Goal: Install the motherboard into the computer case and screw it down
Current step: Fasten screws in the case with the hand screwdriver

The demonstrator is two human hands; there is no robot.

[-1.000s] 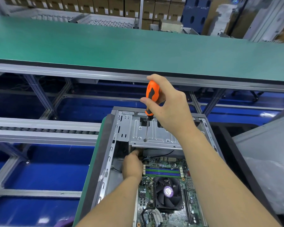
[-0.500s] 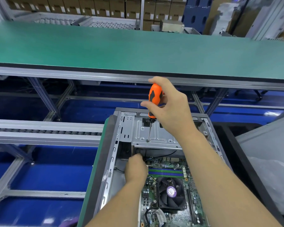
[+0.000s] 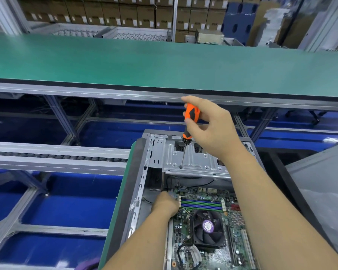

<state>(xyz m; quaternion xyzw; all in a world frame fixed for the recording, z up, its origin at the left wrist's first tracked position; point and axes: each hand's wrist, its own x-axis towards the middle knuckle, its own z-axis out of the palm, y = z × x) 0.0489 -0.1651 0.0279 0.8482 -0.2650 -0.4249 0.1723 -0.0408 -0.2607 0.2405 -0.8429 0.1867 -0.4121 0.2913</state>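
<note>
The motherboard [image 3: 207, 227] lies flat inside the open computer case [image 3: 144, 184], its near end cut off by the bottom edge of the view. The CPU fan [image 3: 208, 228] sits near the board's middle; the blue and green memory slots [image 3: 201, 204] lie just beyond it. The left hand [image 3: 165, 205] reaches down at the board's far-left corner, between the slots and the case's left wall; its fingers point away and are hidden, so its grip cannot be told, and no screw can be made out under it. Beyond the board, the metal drive bracket [image 3: 193, 160] spans the case's far end and hides whatever lies beneath it. The right hand [image 3: 209, 127] pinches the orange handle of the screwdriver [image 3: 189, 121], held upright above the bracket, tip just at the bracket's surface; whether it touches is unclear. The right forearm covers the case's right wall. Left of the case, past a green-edged benchtop [image 3: 117, 211], runs a roller conveyor [image 3: 57, 155] over a blue floor. Beyond the case stands a long green table [image 3: 164, 63], with stacked cartons [image 3: 125, 14] behind it.
</note>
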